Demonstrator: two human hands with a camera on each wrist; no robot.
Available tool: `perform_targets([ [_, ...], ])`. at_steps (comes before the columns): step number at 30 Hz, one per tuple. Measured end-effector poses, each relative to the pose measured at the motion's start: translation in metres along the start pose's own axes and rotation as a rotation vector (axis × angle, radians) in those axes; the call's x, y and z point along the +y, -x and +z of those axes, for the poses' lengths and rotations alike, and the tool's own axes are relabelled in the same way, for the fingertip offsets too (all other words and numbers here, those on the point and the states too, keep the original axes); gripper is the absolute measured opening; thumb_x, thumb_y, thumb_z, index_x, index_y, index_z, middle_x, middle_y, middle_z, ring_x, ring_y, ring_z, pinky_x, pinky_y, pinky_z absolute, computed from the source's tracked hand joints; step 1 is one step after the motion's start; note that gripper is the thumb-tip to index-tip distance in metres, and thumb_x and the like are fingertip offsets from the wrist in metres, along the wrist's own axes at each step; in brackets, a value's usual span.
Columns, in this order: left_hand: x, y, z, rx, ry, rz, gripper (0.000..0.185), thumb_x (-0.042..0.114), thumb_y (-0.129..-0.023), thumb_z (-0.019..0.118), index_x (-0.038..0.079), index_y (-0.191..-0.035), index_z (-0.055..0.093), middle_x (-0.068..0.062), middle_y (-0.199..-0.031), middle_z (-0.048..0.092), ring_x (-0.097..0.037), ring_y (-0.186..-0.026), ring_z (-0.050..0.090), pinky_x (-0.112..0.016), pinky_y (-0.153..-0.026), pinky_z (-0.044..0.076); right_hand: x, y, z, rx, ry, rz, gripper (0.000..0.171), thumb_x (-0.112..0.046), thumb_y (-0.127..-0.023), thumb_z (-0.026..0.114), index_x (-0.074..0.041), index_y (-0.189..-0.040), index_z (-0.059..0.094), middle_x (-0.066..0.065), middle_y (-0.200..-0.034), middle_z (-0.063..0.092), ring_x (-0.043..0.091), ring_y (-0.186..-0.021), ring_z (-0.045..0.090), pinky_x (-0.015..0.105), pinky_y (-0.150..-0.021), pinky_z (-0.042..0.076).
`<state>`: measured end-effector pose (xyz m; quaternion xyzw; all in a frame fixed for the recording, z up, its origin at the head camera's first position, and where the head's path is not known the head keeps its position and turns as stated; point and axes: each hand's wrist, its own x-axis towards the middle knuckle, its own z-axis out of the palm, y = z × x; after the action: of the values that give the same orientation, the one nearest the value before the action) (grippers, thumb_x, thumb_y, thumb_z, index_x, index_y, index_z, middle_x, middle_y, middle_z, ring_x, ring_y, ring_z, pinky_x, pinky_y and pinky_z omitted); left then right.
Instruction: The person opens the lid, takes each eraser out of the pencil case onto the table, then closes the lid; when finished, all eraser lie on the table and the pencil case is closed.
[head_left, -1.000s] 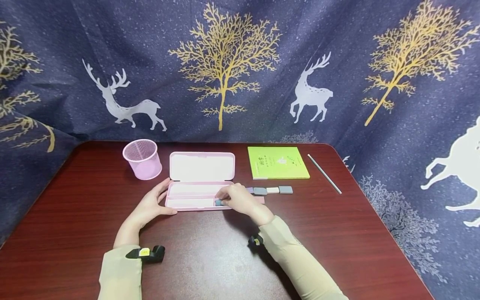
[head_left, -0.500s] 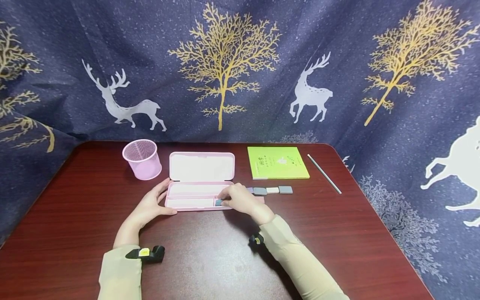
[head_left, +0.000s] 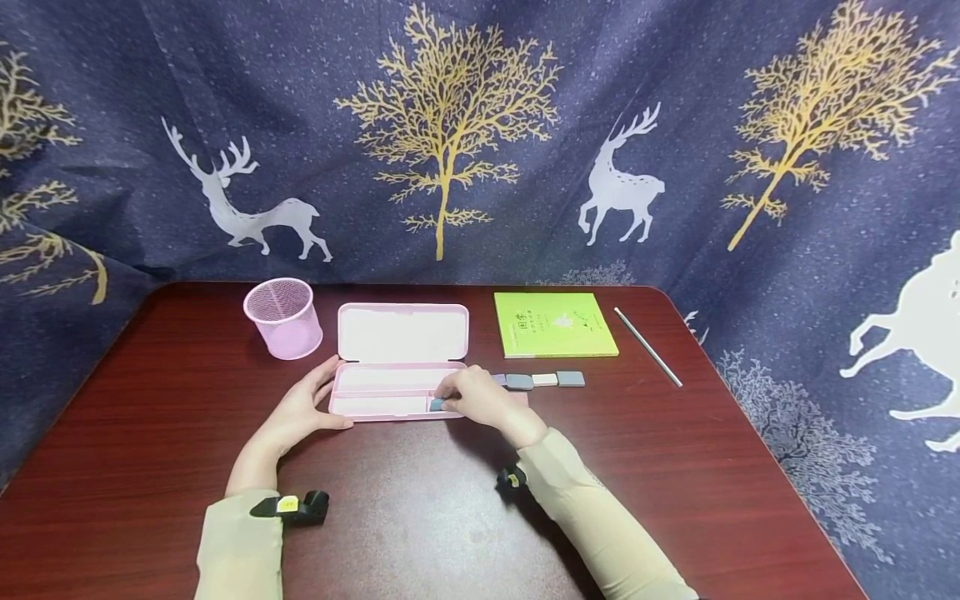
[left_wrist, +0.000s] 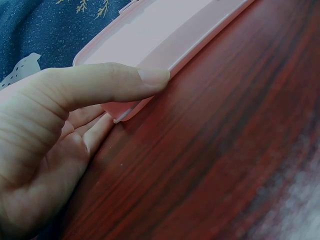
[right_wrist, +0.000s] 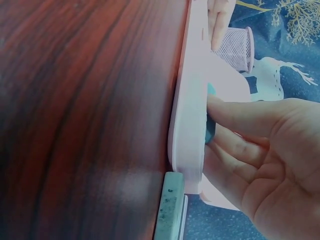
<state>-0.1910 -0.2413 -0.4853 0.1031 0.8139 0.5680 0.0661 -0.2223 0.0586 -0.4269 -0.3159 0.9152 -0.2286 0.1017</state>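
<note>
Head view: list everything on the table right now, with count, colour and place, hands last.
pencil case: 1, pink, open, middle of the table, lid toward the curtain.
small block in the case: 1, teal, front compartment at the right end.
blocks in a row: at least 3 showing, grey, white, grey, right of the case.
mesh cup: 1, pink, left of the case lid.
booklet: 1, green, right of the case lid.
stick: 1, grey, slanted, right of the booklet.
table: 1, dark red wood.
curtain: 1, navy with gold trees and white deer, behind the table.
left hand: grips the case's left end.
right hand: pinches the teal block.
</note>
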Motion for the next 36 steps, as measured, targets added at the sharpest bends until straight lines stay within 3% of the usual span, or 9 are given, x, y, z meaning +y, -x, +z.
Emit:
perform_targets([
  [9,0.000,0.000,0.000,-0.003,0.008,-0.008,0.110,0.000,-0.070,0.084,-0.007,-0.153,0.011,-0.031,-0.157,0.020,-0.047,-0.143,0.026,-0.002,-0.100,0.037,0.003,0.000,-0.001,0.041,-0.034,-0.016,0.014,-0.008,-0.089,0.068,-0.007,-0.102,0.075,0.003,-0.097,0.076,0.015,-0.090,0.069,0.024,-0.078,0.055],
  [16,0.000,-0.001,0.000,-0.004,0.014,-0.003,0.110,-0.001,-0.070,0.084,-0.007,-0.153,0.012,-0.031,-0.157,0.020,-0.047,-0.144,0.026,-0.001,-0.100,0.037,0.014,0.006,-0.008,0.163,-0.055,-0.053,0.012,-0.006,-0.088,0.069,-0.006,-0.098,0.075,0.005,-0.095,0.076,0.017,-0.091,0.071,0.027,-0.083,0.059],
  [23,0.000,-0.001,0.000,-0.004,0.018,-0.003,0.111,-0.001,-0.070,0.084,-0.006,-0.153,0.011,-0.030,-0.158,0.020,-0.047,-0.144,0.025,-0.002,-0.101,0.037,0.031,0.020,-0.019,0.258,-0.053,-0.043,0.014,-0.007,-0.088,0.070,-0.003,-0.100,0.073,0.009,-0.098,0.075,0.019,-0.089,0.070,0.029,-0.081,0.059],
  [36,-0.002,-0.001,0.000,-0.005,-0.020,-0.019,0.112,0.003,-0.070,0.085,-0.006,-0.154,0.011,-0.029,-0.158,0.019,-0.047,-0.144,0.025,0.000,-0.099,0.036,0.073,0.052,-0.041,0.233,-0.066,0.096,0.009,-0.007,-0.088,0.069,-0.007,-0.096,0.074,0.006,-0.095,0.074,0.021,-0.093,0.069,0.038,-0.084,0.058],
])
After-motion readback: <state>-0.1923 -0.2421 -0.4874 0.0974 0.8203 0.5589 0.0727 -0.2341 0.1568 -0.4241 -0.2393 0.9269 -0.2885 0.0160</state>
